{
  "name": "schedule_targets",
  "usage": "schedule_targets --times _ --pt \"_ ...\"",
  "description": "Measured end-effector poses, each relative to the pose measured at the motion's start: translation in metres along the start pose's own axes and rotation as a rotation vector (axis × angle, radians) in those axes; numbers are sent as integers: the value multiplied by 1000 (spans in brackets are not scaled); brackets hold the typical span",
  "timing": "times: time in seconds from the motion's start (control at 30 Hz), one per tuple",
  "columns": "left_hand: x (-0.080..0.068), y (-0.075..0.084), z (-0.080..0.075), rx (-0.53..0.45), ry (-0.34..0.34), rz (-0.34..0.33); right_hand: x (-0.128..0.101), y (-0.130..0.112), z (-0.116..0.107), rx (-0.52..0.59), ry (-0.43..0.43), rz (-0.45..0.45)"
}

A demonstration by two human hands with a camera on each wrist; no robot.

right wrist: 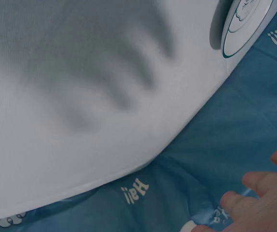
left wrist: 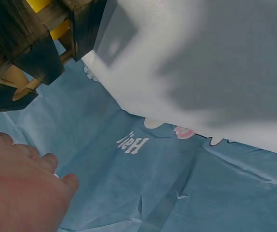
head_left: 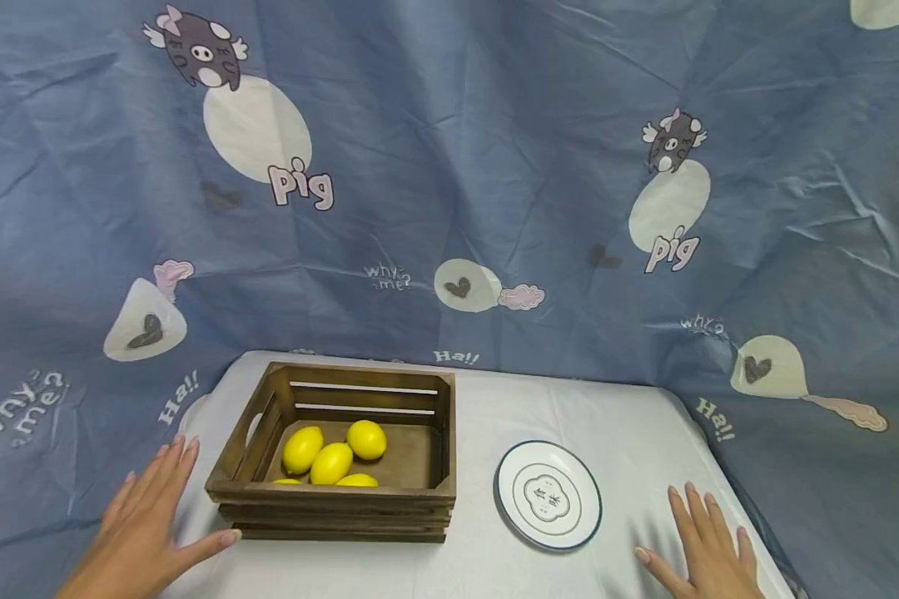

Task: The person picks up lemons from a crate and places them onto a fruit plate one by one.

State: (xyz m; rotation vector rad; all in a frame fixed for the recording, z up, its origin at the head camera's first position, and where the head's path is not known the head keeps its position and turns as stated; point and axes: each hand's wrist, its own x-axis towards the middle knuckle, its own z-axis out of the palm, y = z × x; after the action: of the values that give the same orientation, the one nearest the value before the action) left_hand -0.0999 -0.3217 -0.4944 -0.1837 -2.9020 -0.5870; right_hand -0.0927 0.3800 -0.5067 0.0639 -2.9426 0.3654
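A brown slatted wooden crate (head_left: 337,514) stands on the left part of the table, with several yellow lemons (head_left: 331,463) inside; its front wall hides part of some. Right of it lies a white plate (head_left: 515,491) with a dark blue rim and a printed emblem in the middle. My left hand (head_left: 138,524) is spread beside the crate's left side, holding nothing; in the left wrist view the hand (left wrist: 22,188) is apart from the crate (left wrist: 37,53). To the right of the plate my right hand (head_left: 707,549) is held with fingers extended, nothing in it.
A white cloth (head_left: 614,416) covers the table. Behind and around it hangs a blue sheet (head_left: 419,125) printed with pigs and words. The table's right edge (right wrist: 191,118) runs near the right hand, whose shadow falls on the white cloth.
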Motion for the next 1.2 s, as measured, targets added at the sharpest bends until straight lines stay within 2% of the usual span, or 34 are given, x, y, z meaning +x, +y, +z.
schedule_targets --times 0.2,0.4,0.63,0.83,0.93,1.2 --pt "-3 -1 0 0 39 32 1 2 0 -9 45 -27" --pt "1 4 0 2 50 56 2 -3 -1 -13 65 -56" --pt "7 11 -2 1 2 21 10 -10 -10 10 75 -110" --pt "13 17 1 -101 -31 -4 18 -14 -13 48 98 -177" --pt "14 20 2 -132 -37 14 19 -18 -12 47 96 -194" --pt "19 26 0 -134 61 93 23 -32 -11 65 106 -228"
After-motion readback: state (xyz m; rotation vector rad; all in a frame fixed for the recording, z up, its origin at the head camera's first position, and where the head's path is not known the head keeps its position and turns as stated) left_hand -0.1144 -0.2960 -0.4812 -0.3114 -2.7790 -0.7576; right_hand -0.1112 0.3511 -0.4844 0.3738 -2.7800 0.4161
